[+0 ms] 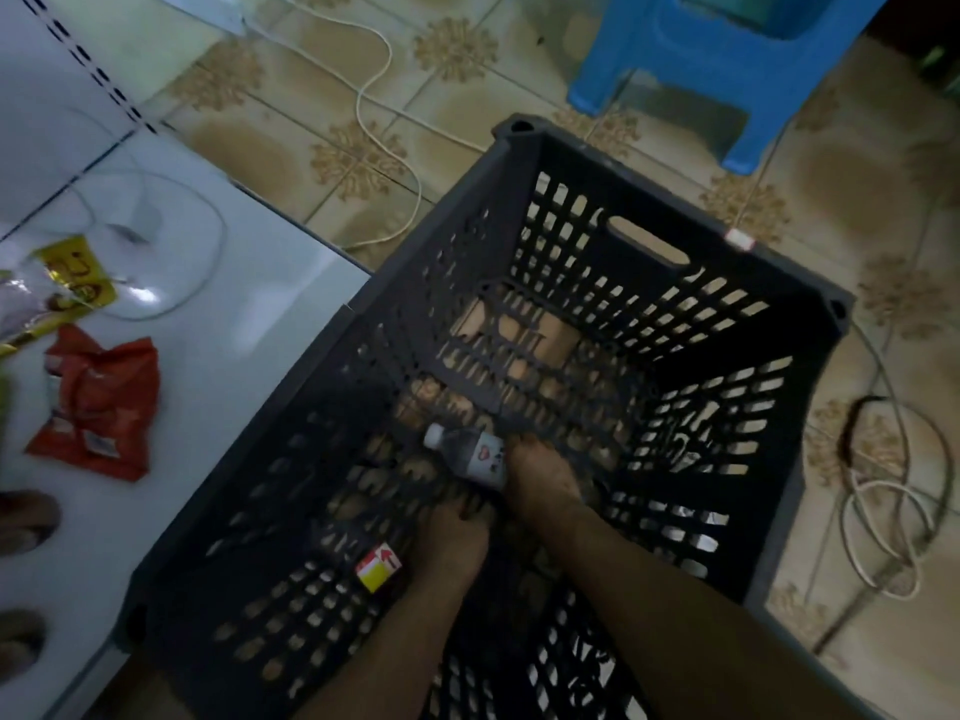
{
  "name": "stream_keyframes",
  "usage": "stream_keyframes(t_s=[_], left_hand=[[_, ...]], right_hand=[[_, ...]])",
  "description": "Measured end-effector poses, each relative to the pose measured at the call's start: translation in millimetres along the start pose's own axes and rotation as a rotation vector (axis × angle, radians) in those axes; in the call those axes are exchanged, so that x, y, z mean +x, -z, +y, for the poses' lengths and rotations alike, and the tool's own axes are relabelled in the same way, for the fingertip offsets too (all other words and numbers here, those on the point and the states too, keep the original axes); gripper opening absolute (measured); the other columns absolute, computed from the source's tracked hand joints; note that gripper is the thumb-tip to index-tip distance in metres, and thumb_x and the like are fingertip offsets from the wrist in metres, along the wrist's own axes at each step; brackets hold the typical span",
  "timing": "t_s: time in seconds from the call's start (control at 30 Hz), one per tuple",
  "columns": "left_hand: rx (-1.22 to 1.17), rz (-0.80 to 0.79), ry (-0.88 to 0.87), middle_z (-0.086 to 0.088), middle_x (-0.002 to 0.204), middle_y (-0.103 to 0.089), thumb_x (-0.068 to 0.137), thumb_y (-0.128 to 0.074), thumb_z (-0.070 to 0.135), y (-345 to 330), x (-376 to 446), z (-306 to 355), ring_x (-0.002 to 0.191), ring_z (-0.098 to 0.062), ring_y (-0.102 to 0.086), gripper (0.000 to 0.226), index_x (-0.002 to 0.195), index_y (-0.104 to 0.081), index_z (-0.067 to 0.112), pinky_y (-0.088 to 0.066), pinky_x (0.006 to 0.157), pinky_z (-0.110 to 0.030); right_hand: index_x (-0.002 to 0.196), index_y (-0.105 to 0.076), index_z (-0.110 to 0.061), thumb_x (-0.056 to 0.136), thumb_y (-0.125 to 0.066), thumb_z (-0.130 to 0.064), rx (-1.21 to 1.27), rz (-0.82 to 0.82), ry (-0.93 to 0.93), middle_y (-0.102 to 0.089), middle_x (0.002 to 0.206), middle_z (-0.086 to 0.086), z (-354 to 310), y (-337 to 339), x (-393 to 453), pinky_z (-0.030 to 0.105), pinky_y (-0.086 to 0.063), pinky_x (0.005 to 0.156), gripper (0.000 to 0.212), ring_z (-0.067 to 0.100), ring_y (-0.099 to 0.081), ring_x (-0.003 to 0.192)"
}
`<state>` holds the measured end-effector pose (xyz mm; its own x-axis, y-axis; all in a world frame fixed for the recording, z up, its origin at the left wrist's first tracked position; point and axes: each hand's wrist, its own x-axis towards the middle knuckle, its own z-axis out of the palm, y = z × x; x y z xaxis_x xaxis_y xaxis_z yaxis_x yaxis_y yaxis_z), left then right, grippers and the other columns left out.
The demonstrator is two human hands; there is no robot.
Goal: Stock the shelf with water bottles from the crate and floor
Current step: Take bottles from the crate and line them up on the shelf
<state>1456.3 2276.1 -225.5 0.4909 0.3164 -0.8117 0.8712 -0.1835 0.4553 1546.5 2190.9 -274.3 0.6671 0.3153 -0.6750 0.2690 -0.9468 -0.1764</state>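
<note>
Both hands (498, 504) deep in crate (670, 324), water bottle (470, 453) seemingly under right fingertips.

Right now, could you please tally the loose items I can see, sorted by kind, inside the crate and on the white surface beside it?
Water bottles: 1, water bottle in the crate, right hand on it
Small cartons: 1, red and yellow carton
Snack packets: 2, red packet and yellow packet on the white surface
Total: 4
</note>
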Motion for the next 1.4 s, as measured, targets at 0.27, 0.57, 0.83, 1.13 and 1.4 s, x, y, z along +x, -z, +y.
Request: stream_keyframes(t_s=[0.27, 0.57, 0.83, 1.13, 1.4], left_hand=[[-0.338, 0.026, -0.028, -0.008, 0.087, -0.071, 0.084, -0.051, 0.004, 20, -28, 34, 0.079, -0.02, -0.065, 0.023, 0.092, -0.072, 0.013, -0.049, 0.066, -0.025], [-0.658, 0.058, -0.256, -0.002, 0.072, -0.072, 0.093, -0.051, 0.025, 113, -177, 109, 0.057, -0.007, -0.067, 0.026, 0.088, -0.074, 0.015, -0.05, 0.05, -0.018], [-0.645, 0.148, -0.708, 0.003, 0.088, -0.075, 0.092, -0.057, 0.023, 205, -382, 154, 0.086, -0.017, -0.07, 0.019, 0.086, -0.074, 0.024, -0.056, 0.085, -0.04], [-0.589, 0.467, -1.182, 0.015, 0.097, -0.071, 0.09, -0.052, 0.0, 339, -594, 95, 0.087, 0.004, -0.067, 0.043, 0.11, -0.067, 0.035, -0.051, 0.071, -0.013], [-0.655, 0.895, -1.122, 0.021, 0.095, -0.069, 0.09, -0.051, 0.005, 438, -708, -57, 0.087, 0.007, -0.065, 0.045, 0.106, -0.065, 0.044, -0.047, 0.07, -0.008]], right_hand=[[0.111, -0.067, -0.017, 0.074, -0.07, -0.045, 0.528, 0.194, 0.025, -0.072, 0.104, 0.004, -17, 53, -59, 0.025, -0.052, 0.079, 0.047, 0.02, -0.068, 0.094], [0.09, -0.061, -0.027, 0.078, -0.077, -0.023, 0.734, 0.437, 0.263, -0.069, 0.082, -0.009, -63, 187, -196, 0.014, -0.049, 0.065, 0.02, -0.001, -0.064, 0.074], [0.105, -0.059, -0.025, 0.079, -0.076, -0.014, 0.732, 0.744, 0.537, -0.064, 0.09, -0.02, -127, 305, -380, 0.005, -0.043, 0.063, 0.034, -0.015, -0.06, 0.078], [0.122, -0.06, -0.021, 0.079, -0.076, -0.018, 0.678, 0.885, 0.951, -0.068, 0.11, -0.008, -271, 369, -564, 0.014, -0.047, 0.078, 0.046, 0.002, -0.064, 0.095], [0.125, -0.056, -0.021, 0.078, -0.078, -0.02, 0.676, 0.638, 1.298, -0.067, 0.113, -0.008, -449, 306, -676, 0.017, -0.051, 0.081, 0.052, 0.003, -0.063, 0.099]])
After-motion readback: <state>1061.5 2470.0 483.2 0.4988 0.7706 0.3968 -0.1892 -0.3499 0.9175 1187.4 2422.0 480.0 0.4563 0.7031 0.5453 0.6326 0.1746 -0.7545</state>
